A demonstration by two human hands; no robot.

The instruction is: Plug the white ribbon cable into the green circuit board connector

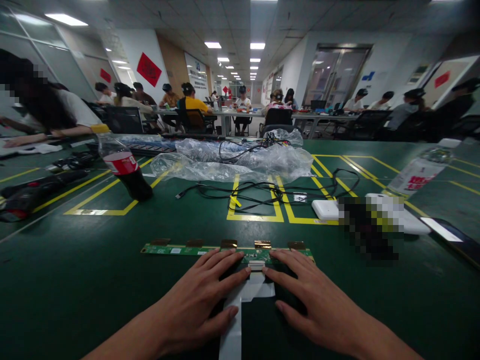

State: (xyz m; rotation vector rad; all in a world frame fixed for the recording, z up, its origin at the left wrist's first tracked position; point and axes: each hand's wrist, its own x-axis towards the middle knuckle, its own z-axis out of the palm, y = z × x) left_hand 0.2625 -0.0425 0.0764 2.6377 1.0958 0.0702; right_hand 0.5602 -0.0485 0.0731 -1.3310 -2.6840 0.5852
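Note:
A long narrow green circuit board (176, 249) with several gold tabs along its far edge lies flat on the green table (93, 295). A white flat ribbon cable (240, 310) runs from the board's middle toward me. My left hand (198, 305) lies flat with fingers spread, its fingertips beside the cable's end at the board. My right hand (311, 300) lies the same way on the other side, fingertips almost meeting the left ones at the connector.
A cola bottle (125, 170) stands at the left, with clear plastic wrap (240, 160) and black cables (270, 192) beyond the board. White boxes (326, 209) and a dark phone (450, 235) lie to the right. Other people sit at tables behind.

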